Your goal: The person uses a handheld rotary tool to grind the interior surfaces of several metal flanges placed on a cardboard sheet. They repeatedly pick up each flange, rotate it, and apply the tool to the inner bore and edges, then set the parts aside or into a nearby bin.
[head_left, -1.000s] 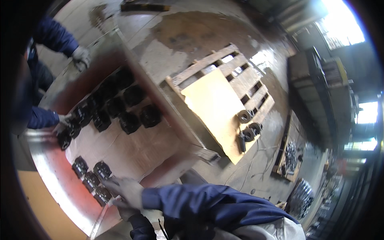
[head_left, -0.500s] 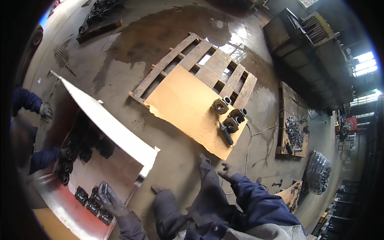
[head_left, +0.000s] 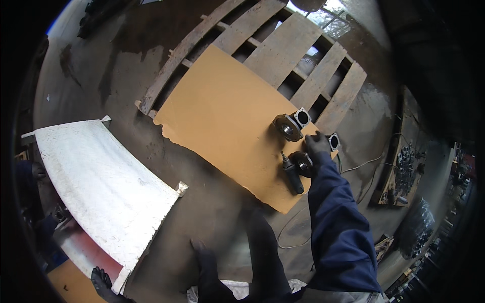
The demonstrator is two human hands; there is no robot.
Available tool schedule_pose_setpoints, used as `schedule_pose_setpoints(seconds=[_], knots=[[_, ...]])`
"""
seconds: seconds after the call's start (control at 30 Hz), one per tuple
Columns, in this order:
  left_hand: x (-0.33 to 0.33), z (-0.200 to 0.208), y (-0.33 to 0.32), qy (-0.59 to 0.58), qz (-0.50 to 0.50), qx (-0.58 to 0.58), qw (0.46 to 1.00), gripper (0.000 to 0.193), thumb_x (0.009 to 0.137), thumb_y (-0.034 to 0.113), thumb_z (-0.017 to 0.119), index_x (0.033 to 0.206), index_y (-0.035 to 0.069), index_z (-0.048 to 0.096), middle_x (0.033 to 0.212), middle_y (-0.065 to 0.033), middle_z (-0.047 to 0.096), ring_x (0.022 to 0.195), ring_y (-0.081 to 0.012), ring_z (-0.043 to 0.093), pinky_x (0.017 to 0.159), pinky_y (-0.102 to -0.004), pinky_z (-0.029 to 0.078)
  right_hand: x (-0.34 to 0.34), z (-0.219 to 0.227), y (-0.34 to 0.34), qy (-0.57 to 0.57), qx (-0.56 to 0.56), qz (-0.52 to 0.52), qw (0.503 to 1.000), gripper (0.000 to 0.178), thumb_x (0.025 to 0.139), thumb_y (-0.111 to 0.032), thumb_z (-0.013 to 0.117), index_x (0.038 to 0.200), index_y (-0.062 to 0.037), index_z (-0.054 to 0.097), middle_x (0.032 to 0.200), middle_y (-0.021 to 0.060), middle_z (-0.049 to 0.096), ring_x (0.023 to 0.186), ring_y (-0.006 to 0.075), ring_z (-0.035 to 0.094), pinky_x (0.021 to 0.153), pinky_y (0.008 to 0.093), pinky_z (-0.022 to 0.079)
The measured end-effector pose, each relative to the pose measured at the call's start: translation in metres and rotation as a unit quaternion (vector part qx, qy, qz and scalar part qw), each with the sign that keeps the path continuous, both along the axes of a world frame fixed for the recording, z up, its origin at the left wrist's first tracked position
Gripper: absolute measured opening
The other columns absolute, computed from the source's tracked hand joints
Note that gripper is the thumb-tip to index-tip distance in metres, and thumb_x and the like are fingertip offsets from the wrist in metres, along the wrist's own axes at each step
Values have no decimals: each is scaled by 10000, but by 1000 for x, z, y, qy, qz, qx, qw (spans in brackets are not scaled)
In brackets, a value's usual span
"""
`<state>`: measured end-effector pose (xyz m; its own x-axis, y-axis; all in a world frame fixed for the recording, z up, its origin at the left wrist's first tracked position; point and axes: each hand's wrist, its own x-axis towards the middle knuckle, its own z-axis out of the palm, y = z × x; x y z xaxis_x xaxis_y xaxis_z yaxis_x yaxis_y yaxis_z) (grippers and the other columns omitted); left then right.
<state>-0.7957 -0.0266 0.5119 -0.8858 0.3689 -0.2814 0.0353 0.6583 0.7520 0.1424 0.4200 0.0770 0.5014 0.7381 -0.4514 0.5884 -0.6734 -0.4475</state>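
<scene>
My right hand [head_left: 317,145], in a dark glove, reaches over the cardboard sheet [head_left: 217,101] with its fingers closed on a dark metal casting [head_left: 334,142]. The hand covers much of this part; its square, holed flange shows beyond the fingers. Beside it are a second casting [head_left: 288,129] with a round bore and a third casting [head_left: 303,162]. A dark handheld power tool [head_left: 293,177] lies against the third one. At the lower left, my gloved left hand [head_left: 103,284] has its fingers stretched out near the corner of a white panel [head_left: 106,177], holding nothing visible.
The cardboard lies on a wooden pallet [head_left: 273,53]. A cable [head_left: 361,166] runs over the floor at its right. Further right are a board with metal pieces [head_left: 404,166] and a plastic-wrapped bundle [head_left: 417,227]. Behind the panel shows a co-worker's navy sleeve [head_left: 45,227].
My right hand has moved forward from beside my leg onto a casting. My left hand has drawn back from the black parts in the bin. The view has shifted toward the pallet.
</scene>
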Motion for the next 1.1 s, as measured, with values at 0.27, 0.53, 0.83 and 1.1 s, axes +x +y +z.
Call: schedule_pose_setpoints(seconds=[0.27, 0.53, 0.83, 1.1], knots=[[36, 33, 14, 271, -395, -188, 858, 569, 1034, 441, 708, 1334, -41, 744, 1337, -236, 750, 1262, -426, 703, 1131, -558, 531, 39, -101, 100, -136, -58, 63, 987, 868, 910, -567, 833, 1568, -53, 595, 1383, 287, 738, 1212, 394, 768, 1049, 483, 596], [30, 56, 3, -28, 101, -38, 994, 486, 1134, 478, 645, 1454, 113, 670, 1479, -103, 702, 1212, -291, 714, 1023, -440, 564, 39, -152, 108, 315, -166, -144, 923, 542, 1017, -384, 795, 1389, -2, 701, 1121, 155, 772, 871, 281, 760, 731, 451, 621], [135, 33, 81, 4, -20, 18, 1000, 375, 1137, 322, 684, 1348, 14, 711, 1312, -139, 768, 1125, -239, 760, 1013, -371, 612, -81, -52, 39, 489, -97, -130, 857, 486, 958, -299, 815, 1321, 15, 738, 1143, 158, 778, 993, 332, 761, 831, 479, 625], [183, 31, 121, 162, -27, -8, 986, 278, 1100, 106, 709, 1359, 5, 706, 1196, -71, 760, 1069, -137, 713, 948, -320, 583, -191, 126, -107, 75, 117, 455, 880, 424, 867, -134, 826, 1260, 22, 793, 1131, 186, 811, 988, 332, 790, 873, 424, 641]])
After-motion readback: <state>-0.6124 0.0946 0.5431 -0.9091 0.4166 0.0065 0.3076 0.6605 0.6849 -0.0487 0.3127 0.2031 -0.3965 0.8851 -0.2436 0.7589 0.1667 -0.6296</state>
